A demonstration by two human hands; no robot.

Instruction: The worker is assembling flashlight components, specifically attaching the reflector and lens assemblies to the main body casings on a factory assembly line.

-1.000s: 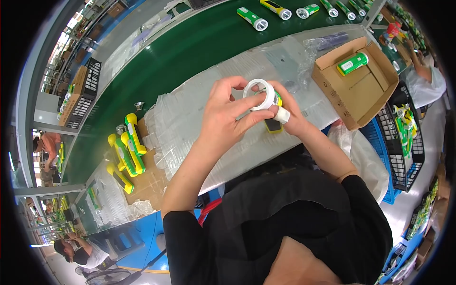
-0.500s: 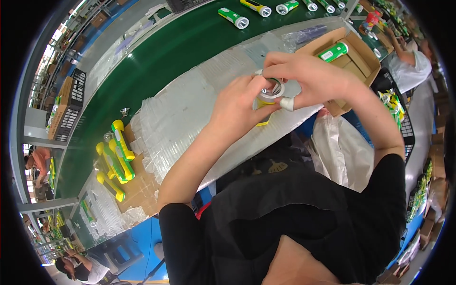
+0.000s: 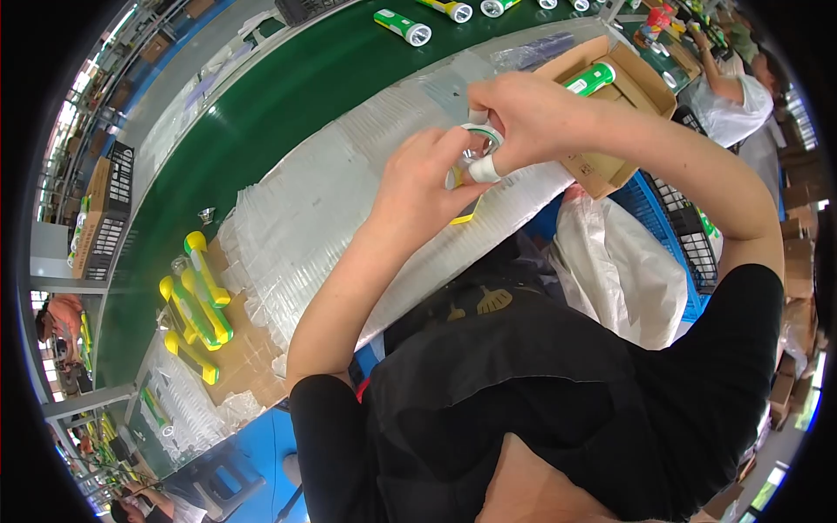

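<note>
Both hands meet over the padded work surface around a flashlight [image 3: 466, 213] with a yellow body, mostly hidden by my fingers. My left hand [image 3: 418, 183] is closed around its body from the left. From the right, my right hand [image 3: 534, 118] grips the white ring [image 3: 493, 134] at the flashlight's head, thumb and fingers on opposite sides of the rim. White wrapping covers the right thumb and a fingertip. A shiny reflector shows inside the ring. Whether the ring sits fully on the body cannot be made out.
Several yellow-green flashlight bodies [image 3: 196, 301] lie on cardboard at the left, near a loose reflector [image 3: 206, 214]. Finished flashlights [image 3: 403, 28] line the green belt [image 3: 288, 113]. An open carton [image 3: 641, 100] at the right holds a green flashlight [image 3: 591, 78]. Co-workers sit beyond.
My right hand has turned about the flashlight's head, and my right elbow has swung outward. The left hand keeps its grip. The whole view has shifted slightly.
</note>
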